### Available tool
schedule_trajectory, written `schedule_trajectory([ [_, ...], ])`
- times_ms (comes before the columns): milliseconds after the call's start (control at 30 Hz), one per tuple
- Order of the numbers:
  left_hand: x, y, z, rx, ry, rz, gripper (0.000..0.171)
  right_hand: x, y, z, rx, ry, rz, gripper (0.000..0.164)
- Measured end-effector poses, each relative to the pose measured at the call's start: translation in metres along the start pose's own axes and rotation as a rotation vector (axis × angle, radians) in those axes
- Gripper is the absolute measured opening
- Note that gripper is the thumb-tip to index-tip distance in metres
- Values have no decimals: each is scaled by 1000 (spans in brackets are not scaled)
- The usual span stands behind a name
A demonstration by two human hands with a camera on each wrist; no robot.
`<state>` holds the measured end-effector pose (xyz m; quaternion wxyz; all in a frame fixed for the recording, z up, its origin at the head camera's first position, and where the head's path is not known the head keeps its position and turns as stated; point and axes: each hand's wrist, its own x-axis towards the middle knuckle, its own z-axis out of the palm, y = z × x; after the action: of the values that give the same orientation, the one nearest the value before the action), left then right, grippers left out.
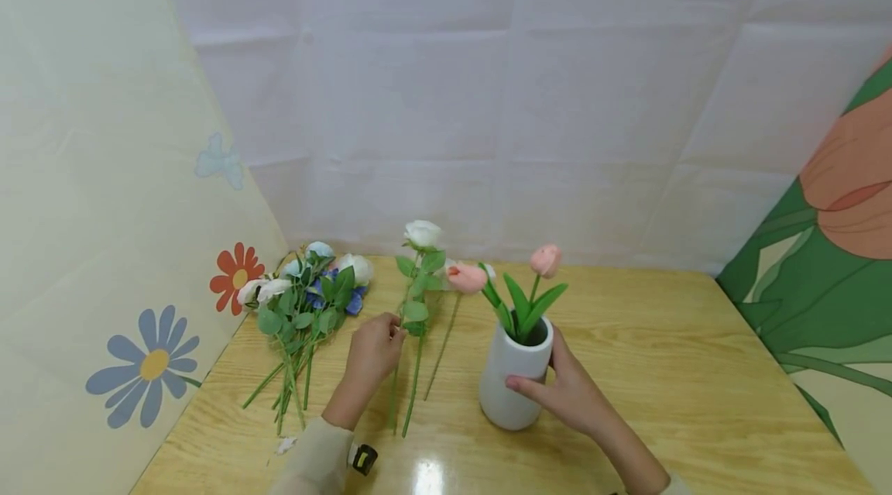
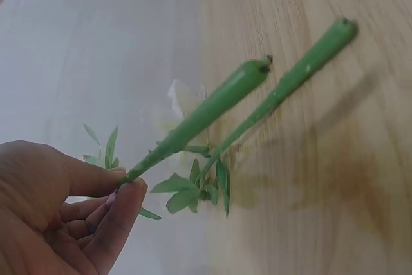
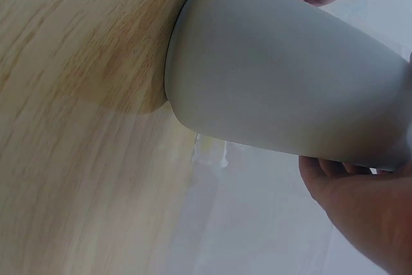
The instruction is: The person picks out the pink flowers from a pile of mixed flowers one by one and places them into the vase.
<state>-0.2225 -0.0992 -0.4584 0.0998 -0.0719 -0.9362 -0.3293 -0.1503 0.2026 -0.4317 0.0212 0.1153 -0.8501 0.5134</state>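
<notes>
My left hand (image 1: 376,348) pinches a green flower stem (image 2: 206,107) between thumb and fingertips. A white rose (image 1: 422,234) with green leaves rises just beyond that hand. In the left wrist view, a second stem (image 2: 283,91) runs beside the pinched one; its leaves are near the wooden table. My right hand (image 1: 567,386) grips the white vase (image 1: 512,383) from its right side, thumb across the front. Two pink tulips stand in the vase: one (image 1: 546,260) upright, the other (image 1: 465,278) leaning left. The vase's base looks set on the table in the right wrist view.
A pile of artificial flowers (image 1: 307,301), white, pale blue and blue, lies at the table's left. Another thin stem (image 1: 442,352) lies between the left hand and the vase. A white cloth backdrop (image 1: 418,92) hangs behind the table (image 1: 662,371); a white scrap (image 1: 286,445) lies near the front.
</notes>
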Motion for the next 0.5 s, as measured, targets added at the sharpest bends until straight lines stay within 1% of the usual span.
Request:
schedule_trajectory([
  [133, 2, 6, 6, -14, -4, -2, 22, 0, 0, -1, -4, -5, 5, 95],
  [300, 5, 10, 12, -38, -18, -33, 22, 1, -2, -1, 2, -18, 25, 96],
  [367, 5, 12, 14, -42, -15, -39, 21, 0, -2, -1, 6, -21, 26, 96],
  [500, 6, 14, 18, -43, 10, -26, 18, 0, -2, -1, 5, -23, 25, 96],
])
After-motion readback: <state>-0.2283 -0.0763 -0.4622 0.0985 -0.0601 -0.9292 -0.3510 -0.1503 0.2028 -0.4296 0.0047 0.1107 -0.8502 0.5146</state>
